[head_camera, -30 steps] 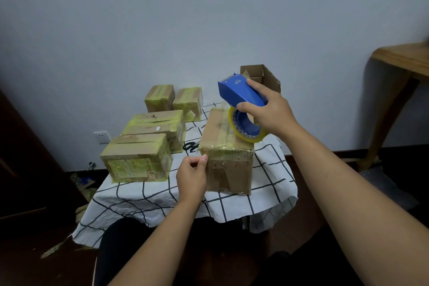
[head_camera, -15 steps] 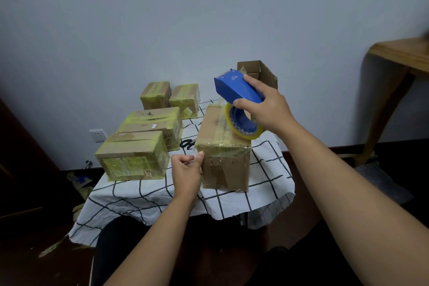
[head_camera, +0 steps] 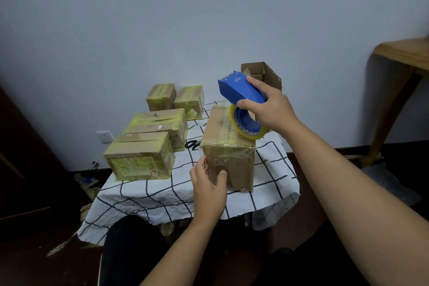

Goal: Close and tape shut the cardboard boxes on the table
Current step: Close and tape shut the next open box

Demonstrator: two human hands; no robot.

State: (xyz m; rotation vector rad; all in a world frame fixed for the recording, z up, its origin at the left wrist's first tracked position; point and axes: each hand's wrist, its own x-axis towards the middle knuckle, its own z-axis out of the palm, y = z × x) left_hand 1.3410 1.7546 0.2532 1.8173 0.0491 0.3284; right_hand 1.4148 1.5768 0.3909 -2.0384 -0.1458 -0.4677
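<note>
Four brown cardboard boxes wrapped in yellowish tape (head_camera: 141,155) sit sealed at the left of the checked white tablecloth (head_camera: 162,197); the left hand (head_camera: 209,184) presses the near face of a fifth, closed box (head_camera: 228,144), seemingly mid-taping; the right hand (head_camera: 267,109) grips the one blue tape dispenser (head_camera: 239,93) above it; a sixth, open box (head_camera: 267,74) behind remains.

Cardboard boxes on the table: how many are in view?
6. Two small taped boxes at the back left, two larger taped ones in front, the middle box, and an open box, partly hidden.
</note>
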